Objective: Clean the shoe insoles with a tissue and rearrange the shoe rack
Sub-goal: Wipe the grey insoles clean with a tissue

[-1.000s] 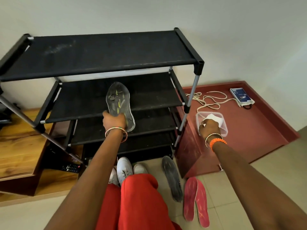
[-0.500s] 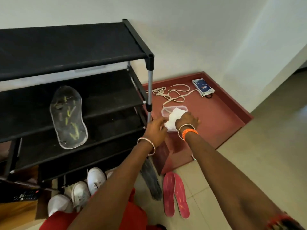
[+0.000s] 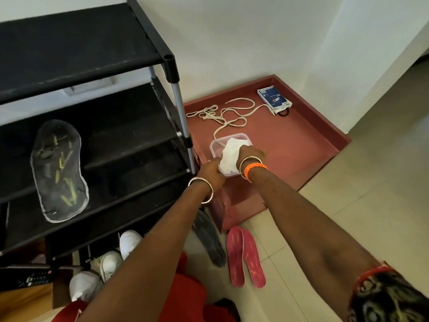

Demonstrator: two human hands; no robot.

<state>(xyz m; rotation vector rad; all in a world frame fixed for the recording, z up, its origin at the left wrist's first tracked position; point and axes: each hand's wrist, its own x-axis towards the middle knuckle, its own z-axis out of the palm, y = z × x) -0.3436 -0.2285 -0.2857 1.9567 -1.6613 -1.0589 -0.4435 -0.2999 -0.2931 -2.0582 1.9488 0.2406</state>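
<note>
A white tissue (image 3: 228, 154) sticks up out of a clear plastic box (image 3: 241, 137) on the red platform (image 3: 299, 145). My right hand (image 3: 249, 153) grips the tissue from the right, and my left hand (image 3: 212, 169) pinches its lower left edge. A grey insole (image 3: 59, 170) with green marks leans against the shelves of the black shoe rack (image 3: 92, 49). A dark insole (image 3: 210, 240) and two red insoles (image 3: 246, 256) lie on the tiled floor below my arms.
White shoelaces (image 3: 229, 115) and a blue-and-white packet (image 3: 274, 97) lie on the platform behind the box. White sneakers (image 3: 109, 261) stand on the floor under the rack. A remote control (image 3: 30, 278) sits at the lower left. My red-clad knees fill the bottom edge.
My left hand let go of the grey insole, which now leans on the rack, and moved right to the tissue. My view swung right and closer to the box.
</note>
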